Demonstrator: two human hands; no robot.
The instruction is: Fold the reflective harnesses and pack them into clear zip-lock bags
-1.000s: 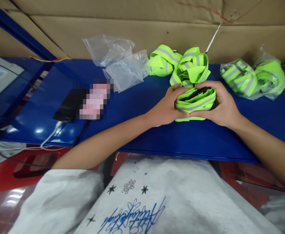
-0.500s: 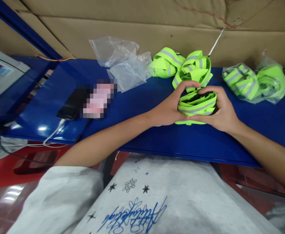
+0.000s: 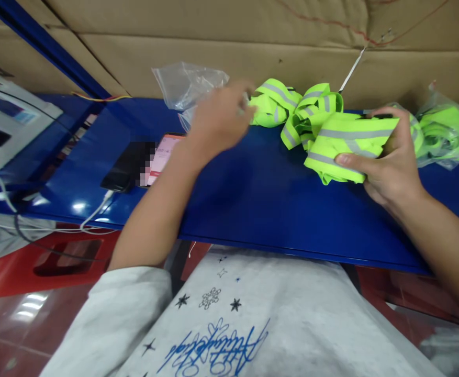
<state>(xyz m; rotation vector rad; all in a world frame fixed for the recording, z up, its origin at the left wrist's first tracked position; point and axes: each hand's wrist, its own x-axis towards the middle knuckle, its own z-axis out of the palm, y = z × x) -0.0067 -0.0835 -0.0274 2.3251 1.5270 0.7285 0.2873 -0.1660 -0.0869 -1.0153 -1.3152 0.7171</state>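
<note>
My right hand (image 3: 398, 162) is closed round a coiled bundle of neon-yellow reflective strap (image 3: 347, 146) with grey stripes, tilted and raised over the blue table. The thumb presses on its near face. My left hand (image 3: 223, 118), smeared by motion, is over the clear plastic bags (image 3: 190, 84) at the back and hides part of them. Whether its fingers grip a bag does not show. Two loose bundles of the same strap, a left one (image 3: 270, 102) and a middle one (image 3: 311, 110), lie between my hands against the cardboard.
Bagged strap bundles (image 3: 445, 131) lie at the right end of the blue table (image 3: 260, 199). A lit phone (image 3: 162, 157) and a black device (image 3: 121, 167) with a white cable lie left of centre. A grey-white machine (image 3: 17, 125) stands far left. Cardboard (image 3: 245, 42) lines the back.
My left hand has let go of the strap bundle and moved left to the plastic bags. My right hand keeps the bundle, now lifted and turned, a little to the right.
</note>
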